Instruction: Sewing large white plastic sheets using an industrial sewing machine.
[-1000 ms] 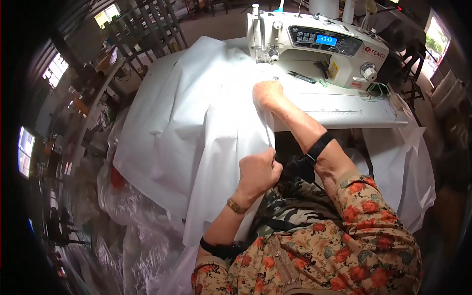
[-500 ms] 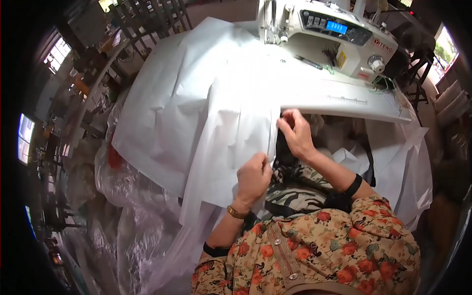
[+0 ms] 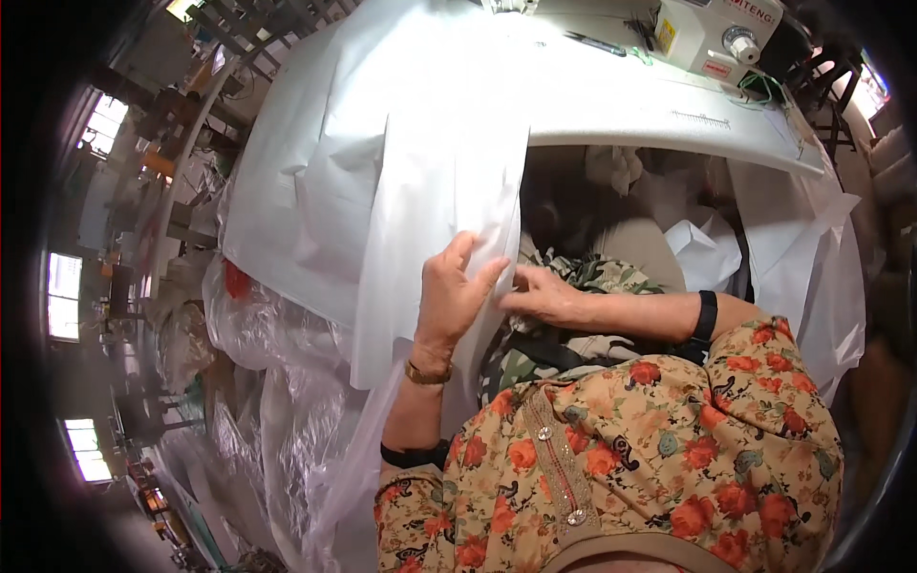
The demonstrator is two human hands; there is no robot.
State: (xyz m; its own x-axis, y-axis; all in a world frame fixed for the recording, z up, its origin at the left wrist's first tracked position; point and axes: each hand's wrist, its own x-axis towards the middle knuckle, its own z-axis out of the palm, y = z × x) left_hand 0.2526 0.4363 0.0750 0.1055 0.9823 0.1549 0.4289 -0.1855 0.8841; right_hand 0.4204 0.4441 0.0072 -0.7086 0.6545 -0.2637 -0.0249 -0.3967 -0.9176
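A large, thin white sheet (image 3: 330, 205), smooth like plastic or coated cloth, drapes over the sewing table, and a long strip of it hangs toward my lap. On this hanging part, near its right edge, lies my left hand (image 3: 449, 301), thumb and forefinger spread apart. My right hand (image 3: 544, 294) comes in from the right, its fingers bent around the sheet's right edge; the fingertips are partly hidden. Beyond the sheet stands a white sewing machine (image 3: 702, 43), only partly in view, its needle area at the top edge.
On the white tabletop (image 3: 611, 119) lie a dark slim tool (image 3: 594, 43) and bits of thread. Crumpled clear plastic (image 3: 287, 420) piles up at lower left. More white sheet material (image 3: 802, 258) hangs at the right. Under the table edge are patterned cloth (image 3: 621, 277) and white scraps.
My view has tipped downward, so the machine sits higher. My right hand has come down from the table edge to beside my left. The left hand's fingers have spread from a closed grip.
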